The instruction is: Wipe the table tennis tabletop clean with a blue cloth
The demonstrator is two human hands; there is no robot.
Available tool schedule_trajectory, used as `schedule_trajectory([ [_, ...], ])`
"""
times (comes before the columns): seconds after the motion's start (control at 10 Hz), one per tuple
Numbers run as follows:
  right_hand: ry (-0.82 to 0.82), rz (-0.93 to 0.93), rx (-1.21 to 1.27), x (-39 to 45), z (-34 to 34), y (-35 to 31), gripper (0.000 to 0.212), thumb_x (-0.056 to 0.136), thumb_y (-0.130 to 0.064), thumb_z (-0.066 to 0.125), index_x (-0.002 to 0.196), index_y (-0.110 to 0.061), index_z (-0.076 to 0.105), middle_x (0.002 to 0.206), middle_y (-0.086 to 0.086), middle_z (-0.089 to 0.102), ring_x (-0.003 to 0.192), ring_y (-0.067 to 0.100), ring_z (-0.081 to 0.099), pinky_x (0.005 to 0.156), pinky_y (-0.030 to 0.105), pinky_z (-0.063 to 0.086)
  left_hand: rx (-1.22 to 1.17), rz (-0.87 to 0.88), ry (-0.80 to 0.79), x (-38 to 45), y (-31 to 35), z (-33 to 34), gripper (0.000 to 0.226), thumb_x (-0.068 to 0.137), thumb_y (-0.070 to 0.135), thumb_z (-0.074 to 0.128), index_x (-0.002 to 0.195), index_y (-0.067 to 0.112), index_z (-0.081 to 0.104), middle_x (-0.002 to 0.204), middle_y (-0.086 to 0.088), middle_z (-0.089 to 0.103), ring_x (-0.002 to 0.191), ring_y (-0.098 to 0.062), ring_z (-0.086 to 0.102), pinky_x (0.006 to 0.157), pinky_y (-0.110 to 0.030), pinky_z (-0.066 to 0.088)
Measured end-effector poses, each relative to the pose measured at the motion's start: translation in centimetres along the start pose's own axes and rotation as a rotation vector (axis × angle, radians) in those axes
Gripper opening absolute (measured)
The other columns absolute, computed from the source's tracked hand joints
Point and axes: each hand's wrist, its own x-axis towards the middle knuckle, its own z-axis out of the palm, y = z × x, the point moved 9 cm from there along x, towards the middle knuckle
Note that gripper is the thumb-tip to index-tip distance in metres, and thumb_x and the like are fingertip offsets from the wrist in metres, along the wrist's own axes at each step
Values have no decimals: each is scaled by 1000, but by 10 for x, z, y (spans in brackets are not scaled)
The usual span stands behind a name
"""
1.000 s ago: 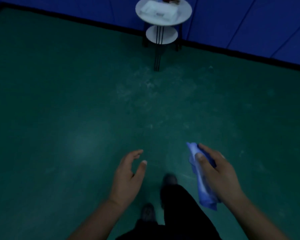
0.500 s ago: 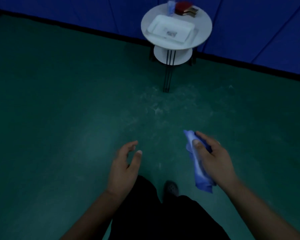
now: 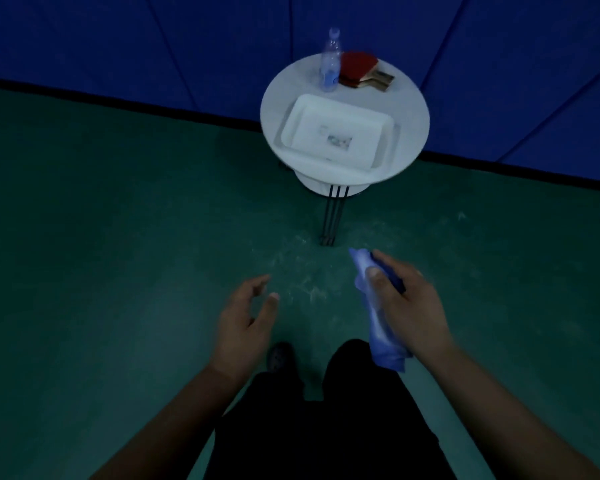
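Head view, the only one. Right hand grips the blue cloth, thumb pressed on top, fingers curled round it; cloth is bunched into a long roll, far end poking out past the fingertips, near end hanging below the wrist. Left hand is empty, fingers loosely bent and apart, w/ nothing in it.

Risks, as judgement: no table tennis tabletop is in view, so the wipe can't begin here; the person probably has to turn or walk first. Cloth is rolled, not spread, so it would likely smear w/ a narrow edge unless opened out. The hanging near end could slip free if the grip loosens. Light is dim, so dust may be hard to spot.

Surface & room: green floor, scuffed w/ pale marks just beyond the hands. Blue padded wall at the far side, w/ a dark strip along its base. A small round white table stands at the far right of centre on thin dark legs, w/ a lower shelf under it. On it: a white tray at the near side, a clear bottle upright at the far side, red paddles just right of the bottle. Dark trousers and one shoe show near the bottom.
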Motion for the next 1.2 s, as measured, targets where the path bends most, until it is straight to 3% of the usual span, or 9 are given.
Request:
schedule_trajectory([
  [0.2, 66, 35, 27, 135, 8, -45, 33, 96, -26, 65, 128, -23, 67, 115, -15, 60, 107, -5, 53, 90, 4, 34, 34, 62, -89, 167, 41, 26, 26, 93, 10, 64, 119, 16, 64, 114, -4, 66, 108, -18, 62, 98, -29, 46],
  [0.4, 13, 57, 13, 293, 20, -46, 35, 97, -28, 63, 131, -24, 65, 119, -17, 59, 107, -11, 48, 85, -2, 31, 38, -6, -79, 310, 51, 78, 25, 93, 23, 65, 119, 22, 64, 114, 2, 66, 107, -14, 62, 96, -28, 48],
  [0.5, 1, 86, -34, 373, 26, -43, 37, 97, -31, 62, 133, -23, 64, 128, -9, 62, 111, -3, 52, 89, 1, 32, 54, 33, -99, 370, 67, 105, 28, 86, 45, 55, 114, 38, 58, 113, 18, 63, 104, 3, 59, 92, -12, 43],
  [0.6, -18, 121, -82, 451, 40, -39, 38, 98, -35, 59, 135, -26, 61, 134, -5, 60, 121, 12, 56, 94, 13, 33, 68, -8, -137, 427, 69, 127, 29, 84, 48, 53, 112, 45, 56, 112, 13, 64, 102, 5, 58, 88, -8, 40],
  [0.7, -37, 168, -118, 517, 62, -30, 42, 100, -37, 56, 140, -25, 57, 139, -1, 55, 125, 17, 54, 96, 15, 32, 41, -54, -174, 478, 66, 146, 28, 84, 46, 56, 111, 45, 58, 110, 7, 65, 91, 7, 60, 79, -4, 39],
  [0.8, -56, 162, -210, 570, 90, -17, 46, 101, -38, 51, 145, -24, 50, 142, 3, 50, 124, 21, 53, 97, 22, 36, 42, -33, -226, 527, 56, 162, 36, 85, 43, 57, 117, 29, 64, 113, 2, 65, 102, 0, 61, 83, -7, 40],
  [1.0, -102, 211, -315, 623, 143, 21, 47, 103, -34, 48, 148, -20, 46, 143, 7, 47, 123, 28, 52, 99, 39, 46, 95, -67, -286, 592, 14, 179, 34, 89, 29, 62, 121, 18, 64, 117, 2, 65, 110, -4, 59, 93, -11, 40],
  [1.1, -207, 237, -351, 627, 160, 27, 49, 103, -27, 50, 150, -15, 44, 150, 11, 43, 131, 33, 45, 109, 40, 38, 138, -48, -313, 603, 7, 178, 33, 89, 28, 63, 121, 20, 64, 117, 4, 64, 110, -4, 58, 94, -13, 41],
  [1.2, -169, 267, -304, 632, 151, 20, 49, 101, -19, 54, 149, -12, 46, 155, 14, 39, 140, 32, 39, 116, 33, 29, 123, -64, -308, 609, 4, 172, 34, 89, 31, 62, 122, 21, 63, 118, 5, 63, 110, -3, 57, 96, -14, 40],
])
